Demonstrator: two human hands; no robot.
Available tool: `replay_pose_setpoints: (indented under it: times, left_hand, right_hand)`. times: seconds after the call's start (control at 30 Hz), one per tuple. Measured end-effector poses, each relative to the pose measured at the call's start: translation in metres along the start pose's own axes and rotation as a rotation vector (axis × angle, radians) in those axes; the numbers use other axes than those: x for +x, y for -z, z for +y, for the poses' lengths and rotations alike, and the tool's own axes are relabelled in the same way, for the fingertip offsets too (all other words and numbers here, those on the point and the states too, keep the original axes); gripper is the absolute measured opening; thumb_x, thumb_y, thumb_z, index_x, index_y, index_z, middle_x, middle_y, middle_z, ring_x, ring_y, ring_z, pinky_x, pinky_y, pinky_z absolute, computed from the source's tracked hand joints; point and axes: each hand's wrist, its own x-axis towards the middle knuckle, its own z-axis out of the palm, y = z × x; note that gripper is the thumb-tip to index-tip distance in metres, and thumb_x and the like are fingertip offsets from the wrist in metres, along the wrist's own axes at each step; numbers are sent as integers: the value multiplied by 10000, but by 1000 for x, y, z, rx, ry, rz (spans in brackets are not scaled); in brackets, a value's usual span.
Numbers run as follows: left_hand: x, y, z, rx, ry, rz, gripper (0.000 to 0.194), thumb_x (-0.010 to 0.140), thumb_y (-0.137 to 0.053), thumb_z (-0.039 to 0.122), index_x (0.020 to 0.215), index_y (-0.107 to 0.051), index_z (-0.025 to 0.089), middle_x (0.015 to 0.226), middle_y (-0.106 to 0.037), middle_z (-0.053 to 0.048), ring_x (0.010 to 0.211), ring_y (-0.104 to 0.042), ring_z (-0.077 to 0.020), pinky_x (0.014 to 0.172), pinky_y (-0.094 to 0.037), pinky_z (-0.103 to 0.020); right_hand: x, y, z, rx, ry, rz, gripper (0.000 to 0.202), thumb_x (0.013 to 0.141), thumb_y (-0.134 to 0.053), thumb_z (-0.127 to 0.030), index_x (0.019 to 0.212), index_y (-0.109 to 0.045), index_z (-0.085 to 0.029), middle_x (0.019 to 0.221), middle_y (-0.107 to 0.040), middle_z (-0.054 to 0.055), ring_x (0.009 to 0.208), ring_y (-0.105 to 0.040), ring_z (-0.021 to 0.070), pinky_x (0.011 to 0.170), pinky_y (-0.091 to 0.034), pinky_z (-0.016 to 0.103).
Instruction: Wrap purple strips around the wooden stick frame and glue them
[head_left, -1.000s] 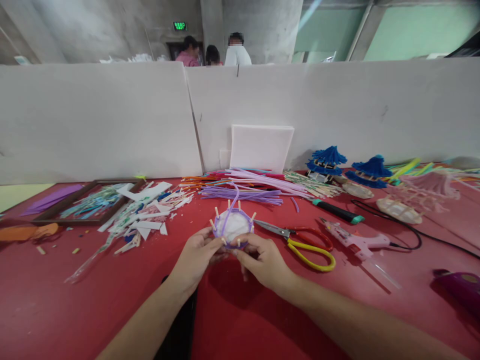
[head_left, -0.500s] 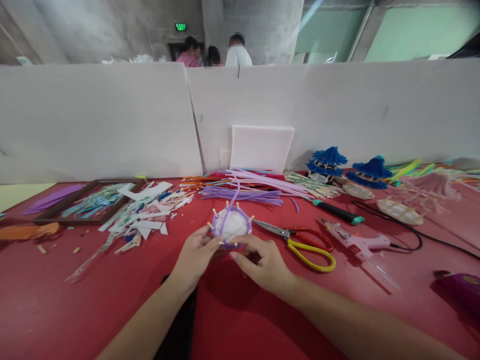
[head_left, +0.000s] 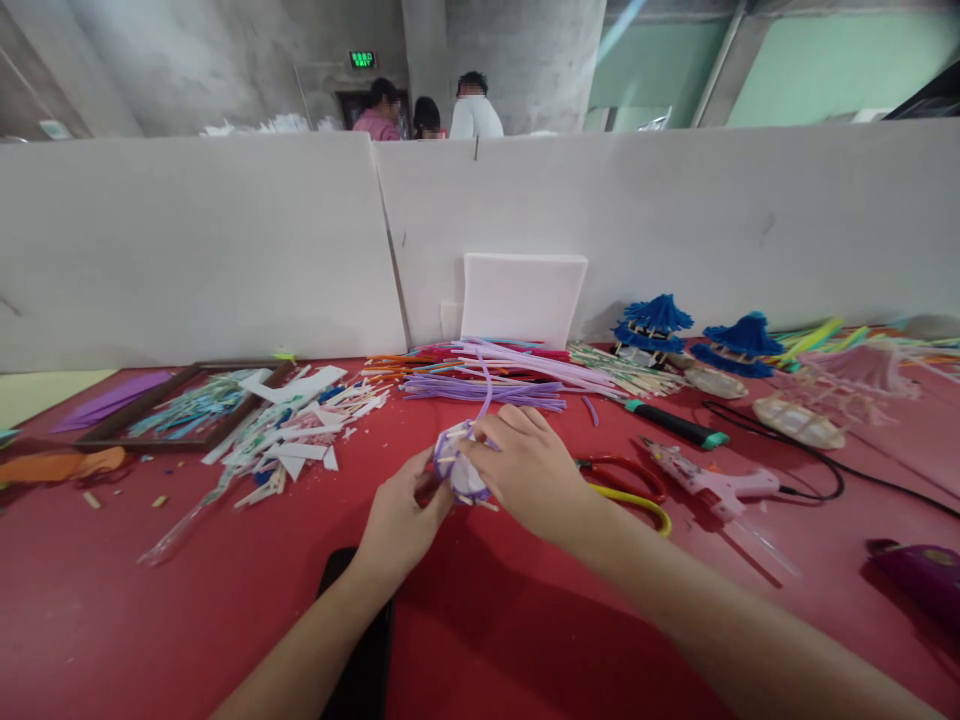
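Note:
A small round piece, white in the middle with a purple fuzzy rim and short pale sticks around it, is tilted above the red table. My left hand grips its left side between thumb and fingers. Over its upper right side, my right hand is closed with the fingertips on the rim, where a light purple strip sticks up. Whether the fingertips pinch the strip or the rim is hard to tell. Scissors with red and yellow handles lie partly hidden behind my right hand.
Purple stems lie behind my hands. To the left are white scraps and a brown frame. On the right are a cutter, a glue gun and blue-roofed models. A phone lies near my left forearm.
My right hand has moved up from the lower right edge of the round piece to its upper right side. The piece has tilted and turned, and my right hand now hides the scissor blades.

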Motion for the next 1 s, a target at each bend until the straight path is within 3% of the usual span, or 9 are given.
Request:
replay_pose_setpoints:
  times: [0.07, 0.17, 0.23, 0.33, 0.4, 0.5, 0.6, 0.77, 1.0]
  left_hand:
    - [-1, -1, -1, 15, -10, 11, 385, 721, -625, 260, 1102, -620, 207, 1032, -722, -53, 925, -680, -233, 745, -525, -283]
    - [-2, -2, -1, 36, -28, 11, 421, 712, -641, 249, 1130, -602, 219, 1030, -725, -52, 930, -679, -231, 755, -517, -279]
    - [-2, -2, -1, 28, -26, -11, 458, 730, -638, 262, 1179, -553, 226, 978, -734, -52, 873, -690, -227, 738, -514, -284]
    - [-3, -2, -3, 18, -29, -39, 441, 773, -604, 291, 1197, -503, 226, 810, -729, -33, 659, -679, -205, 655, -506, -281]
    - [-3, -1, -4, -7, -30, -41, 403, 780, -597, 311, 1168, -521, 231, 778, -715, -28, 592, -650, -194, 617, -497, -271]
    - [-3, -1, -5, -43, -25, -39, 393, 771, -606, 326, 1150, -547, 243, 843, -719, -41, 691, -662, -209, 656, -504, -268]
    - [-4, -1, -5, -20, -38, -38, 385, 782, -591, 327, 1155, -536, 248, 847, -722, -38, 755, -668, -215, 714, -507, -279]
    - [-5, -2, -1, 59, -12, -60, 331, 802, -566, 353, 1108, -505, 244, 833, -733, -44, 690, -676, -214, 646, -510, -274]
    - [-6, -1, 6, 151, -60, -35, 201, 801, -558, 325, 986, -524, 253, 636, -713, 11, 574, -660, -187, 560, -439, -228]
  right_hand:
    - [-1, -3, -8, -77, -83, 4, 168, 855, -577, -186, 995, -665, -213, 906, -584, 79, 836, -429, 229, 695, -298, 355]
    - [-3, -6, -12, -106, -129, 11, 88, 846, -595, -207, 865, -681, -217, 879, -565, 80, 830, -407, 233, 692, -278, 361]
    - [-5, -6, -10, -93, -102, 28, 78, 835, -616, -225, 779, -668, -209, 900, -578, 67, 848, -405, 230, 710, -277, 361]
    - [-5, -4, -5, -45, -36, 58, 43, 835, -624, -223, 832, -662, -205, 959, -613, 46, 929, -415, 227, 772, -282, 359]
    - [-4, -3, -2, -10, -4, 48, 52, 847, -611, -218, 842, -659, -200, 883, -634, 36, 914, -430, 211, 777, -284, 350]
    - [-3, -3, -2, 21, -2, 35, 100, 855, -604, -225, 775, -656, -197, 741, -632, 20, 825, -440, 193, 742, -280, 346]
    - [-3, -4, -3, 46, -31, 80, 116, 860, -601, -234, 766, -663, -206, 750, -649, 11, 864, -446, 203, 773, -268, 360]
    - [-3, -4, -6, 127, -61, 96, 121, 860, -608, -261, 758, -660, -223, 750, -654, -9, 869, -441, 204, 805, -264, 370]
    - [-5, -7, -11, 135, -87, 98, 141, 876, -577, -253, 780, -677, -225, 749, -658, 7, 825, -436, 201, 795, -271, 368]
